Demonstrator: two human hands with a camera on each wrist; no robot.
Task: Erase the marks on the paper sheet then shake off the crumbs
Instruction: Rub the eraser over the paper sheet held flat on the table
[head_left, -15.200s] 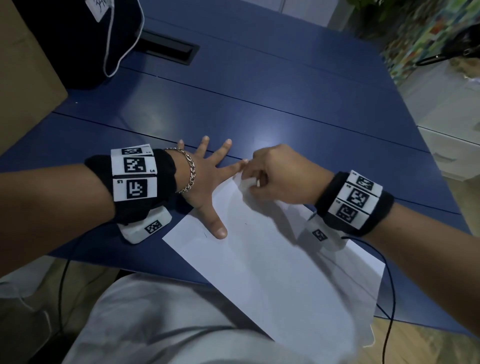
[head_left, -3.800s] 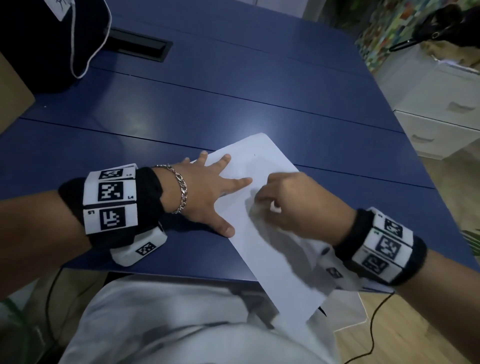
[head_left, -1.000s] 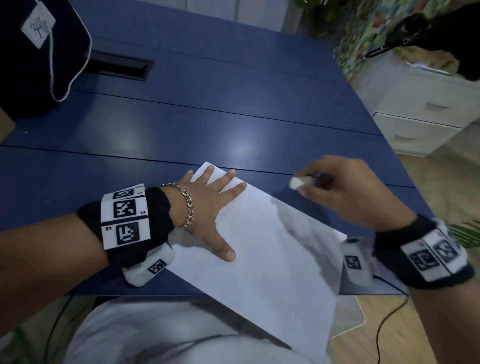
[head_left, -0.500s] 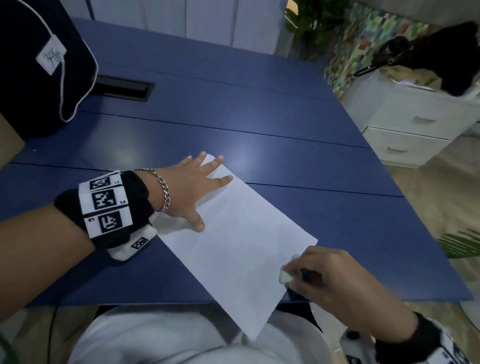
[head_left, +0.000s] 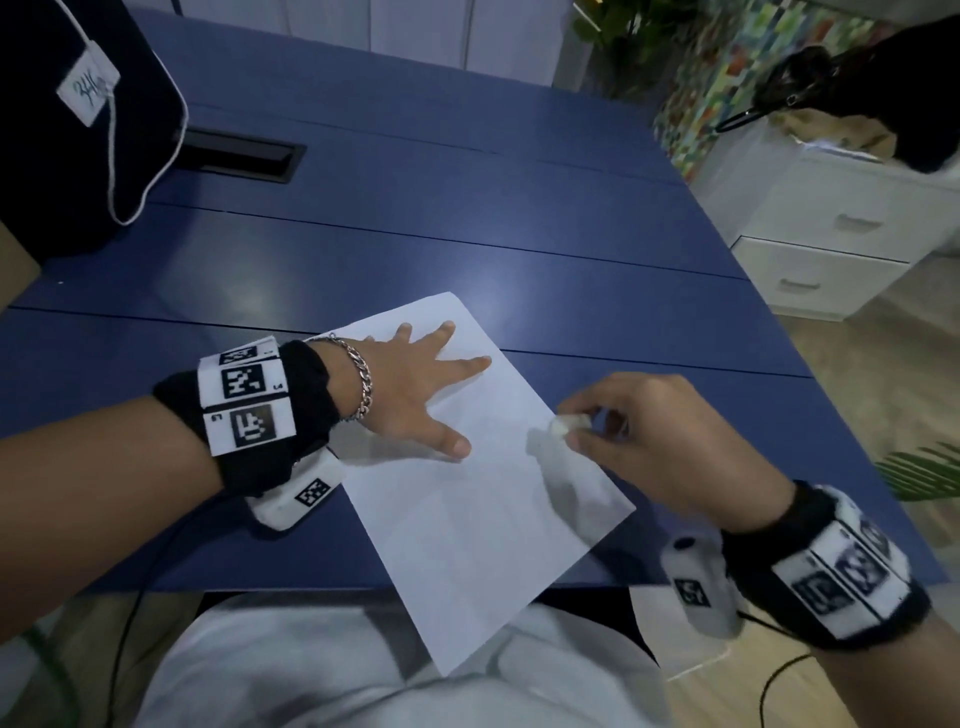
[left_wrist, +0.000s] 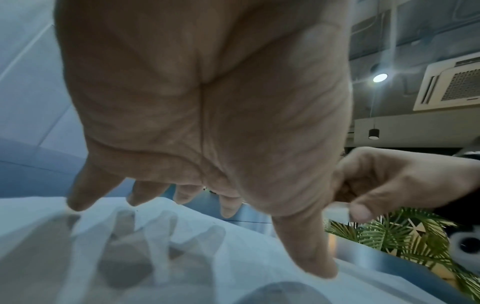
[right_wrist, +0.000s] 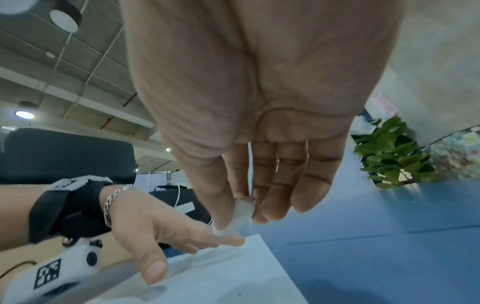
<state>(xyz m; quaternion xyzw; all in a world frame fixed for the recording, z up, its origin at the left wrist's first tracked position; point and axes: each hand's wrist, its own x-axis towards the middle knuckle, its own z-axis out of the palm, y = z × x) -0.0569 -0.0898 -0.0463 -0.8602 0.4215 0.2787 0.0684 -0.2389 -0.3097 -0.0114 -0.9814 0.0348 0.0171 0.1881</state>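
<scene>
A white paper sheet (head_left: 483, 499) lies slanted on the blue table (head_left: 415, 223), its near corner hanging over the front edge. My left hand (head_left: 415, 384) presses flat on the sheet's far left part, fingers spread (left_wrist: 145, 195). My right hand (head_left: 639, 441) hovers just above the sheet's right edge and pinches a small white eraser (head_left: 566, 425) between thumb and fingers (right_wrist: 236, 216). No marks show clearly on the paper; a few tiny specks lie on it in the wrist views.
A black bag (head_left: 78, 119) with a white cord sits at the table's far left beside a dark cable slot (head_left: 234, 156). White drawers (head_left: 841, 234) stand right of the table. My lap in white cloth (head_left: 311, 665) is below the front edge.
My right hand with the eraser has come up from the sheet's near right corner to beside its right edge. The left hand still presses the sheet, which has turned a little.
</scene>
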